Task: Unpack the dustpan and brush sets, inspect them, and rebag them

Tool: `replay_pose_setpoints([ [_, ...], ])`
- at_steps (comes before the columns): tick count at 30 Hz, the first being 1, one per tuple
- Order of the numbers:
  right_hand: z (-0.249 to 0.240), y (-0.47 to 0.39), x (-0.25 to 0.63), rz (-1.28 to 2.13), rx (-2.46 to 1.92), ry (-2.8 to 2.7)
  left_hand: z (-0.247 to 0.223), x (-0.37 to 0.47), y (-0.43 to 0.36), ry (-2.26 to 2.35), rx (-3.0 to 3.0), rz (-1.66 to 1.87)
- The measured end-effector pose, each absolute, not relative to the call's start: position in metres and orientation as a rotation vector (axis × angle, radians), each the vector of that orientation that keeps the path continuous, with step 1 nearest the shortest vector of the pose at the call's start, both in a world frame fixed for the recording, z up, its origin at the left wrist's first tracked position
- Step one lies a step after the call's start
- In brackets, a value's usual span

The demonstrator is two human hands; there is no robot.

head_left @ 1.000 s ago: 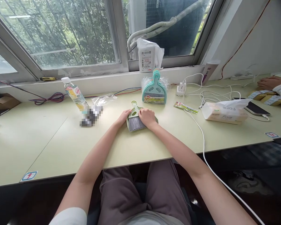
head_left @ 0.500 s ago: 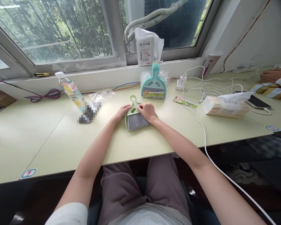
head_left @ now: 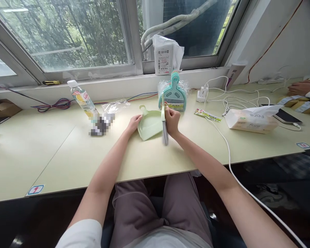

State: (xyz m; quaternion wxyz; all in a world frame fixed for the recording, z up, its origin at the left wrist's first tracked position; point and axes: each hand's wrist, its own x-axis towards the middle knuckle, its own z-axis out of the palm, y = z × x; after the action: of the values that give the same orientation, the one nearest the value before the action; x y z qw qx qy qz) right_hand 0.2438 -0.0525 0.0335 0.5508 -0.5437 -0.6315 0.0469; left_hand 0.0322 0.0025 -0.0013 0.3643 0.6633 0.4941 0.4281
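Note:
A light green dustpan [head_left: 150,124] lies on the table in front of me, its looped handle pointing away. My left hand [head_left: 134,124] grips its left edge near the handle. In my right hand [head_left: 172,120] is a small hand brush [head_left: 164,129] with a green body and grey bristles. I hold it edge-on at the dustpan's right side, bristles down. Behind them a stack of teal dustpan-and-brush sets [head_left: 173,93] in clear wrap leans against the wall below the window.
A drink bottle [head_left: 83,100] tilts at the left by a crumpled plastic wrapper [head_left: 115,106]. To the right lie a label strip [head_left: 208,115], a tissue pack [head_left: 251,120], white cables [head_left: 235,100] and a phone [head_left: 284,114]. Another person's hand [head_left: 299,88] rests at the far right.
The brush has come off the dustpan in my right hand, moving right and turning edge-on. The pan's inside now shows. My left hand stays at the pan's left edge.

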Motion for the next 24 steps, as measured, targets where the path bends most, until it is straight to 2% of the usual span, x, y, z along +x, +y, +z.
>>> replay_pose_setpoints([
  [5, 0.051, -0.051, 0.270, -0.035, -1.335, -1.558, -0.009, -0.010, 0.014, 1.353, 1.696, 1.130],
  [12, 0.015, -0.018, 0.289, -0.168, -1.796, -1.938, 0.007, -0.022, 0.000, 1.425, 1.829, 0.994],
  [24, 0.028, -0.024, 0.291, -0.171, -1.844, -1.752, -0.008, -0.041, 0.015, 1.429, 1.563, 1.217],
])
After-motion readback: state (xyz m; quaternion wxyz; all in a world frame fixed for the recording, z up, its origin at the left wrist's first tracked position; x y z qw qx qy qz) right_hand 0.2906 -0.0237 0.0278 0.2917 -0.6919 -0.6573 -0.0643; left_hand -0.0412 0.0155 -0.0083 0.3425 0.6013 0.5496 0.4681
